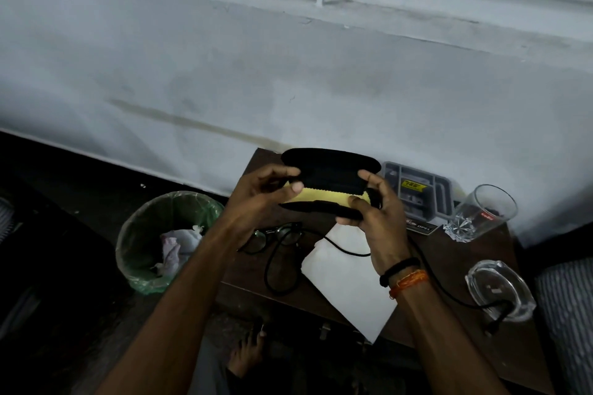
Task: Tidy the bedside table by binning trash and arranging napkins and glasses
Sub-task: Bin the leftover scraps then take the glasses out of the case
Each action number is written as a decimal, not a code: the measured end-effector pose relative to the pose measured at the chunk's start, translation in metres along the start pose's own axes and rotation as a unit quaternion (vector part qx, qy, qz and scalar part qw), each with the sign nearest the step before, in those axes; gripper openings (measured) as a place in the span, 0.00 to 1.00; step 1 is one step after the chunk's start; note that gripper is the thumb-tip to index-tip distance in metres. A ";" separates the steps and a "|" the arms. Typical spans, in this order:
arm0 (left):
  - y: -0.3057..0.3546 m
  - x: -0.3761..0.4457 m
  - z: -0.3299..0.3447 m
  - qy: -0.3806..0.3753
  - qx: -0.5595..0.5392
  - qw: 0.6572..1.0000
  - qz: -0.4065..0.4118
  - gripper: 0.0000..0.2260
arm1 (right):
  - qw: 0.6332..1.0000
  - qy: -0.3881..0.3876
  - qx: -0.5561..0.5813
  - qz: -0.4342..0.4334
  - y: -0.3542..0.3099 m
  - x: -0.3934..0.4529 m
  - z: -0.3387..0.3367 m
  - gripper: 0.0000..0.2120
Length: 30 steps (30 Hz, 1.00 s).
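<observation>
Both hands hold a black glasses case (pixel 330 167) above the brown bedside table (pixel 475 253). The case's lid is lifted and a yellow cloth (pixel 324 197) shows inside. My left hand (pixel 260 199) grips the case's left end and my right hand (pixel 375 208) grips its right end. Black-framed glasses (pixel 272 237) lie folded on the table below my left hand. A white napkin (pixel 353 282) lies flat under my right wrist. A drinking glass (pixel 478 213) stands at the table's far right.
A bin with a green liner (pixel 167 237) stands on the floor left of the table, crumpled paper inside. A black cable (pixel 282 266) loops over the table. A glass ashtray (pixel 500 289) sits near right; a grey tray (pixel 417 189) stands against the wall.
</observation>
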<state>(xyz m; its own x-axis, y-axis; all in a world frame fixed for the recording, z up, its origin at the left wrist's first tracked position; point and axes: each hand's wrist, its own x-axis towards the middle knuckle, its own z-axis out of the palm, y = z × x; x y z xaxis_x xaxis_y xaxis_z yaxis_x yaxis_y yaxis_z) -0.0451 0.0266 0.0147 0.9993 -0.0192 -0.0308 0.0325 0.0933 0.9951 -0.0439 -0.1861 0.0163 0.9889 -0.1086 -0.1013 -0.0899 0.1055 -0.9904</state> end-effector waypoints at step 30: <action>0.003 -0.007 -0.092 0.126 -0.027 0.992 0.011 0.33 | 0.819 -0.168 -0.525 -0.162 0.050 -0.001 0.087 0.11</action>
<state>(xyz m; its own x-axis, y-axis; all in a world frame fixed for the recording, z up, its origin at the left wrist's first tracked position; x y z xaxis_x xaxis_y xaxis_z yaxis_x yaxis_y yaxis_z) -0.0506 0.1182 0.0090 0.9717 0.2329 -0.0389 0.0051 0.1440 0.9896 -0.0392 -0.0944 -0.0251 0.9417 0.3342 0.0402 0.3063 -0.8013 -0.5138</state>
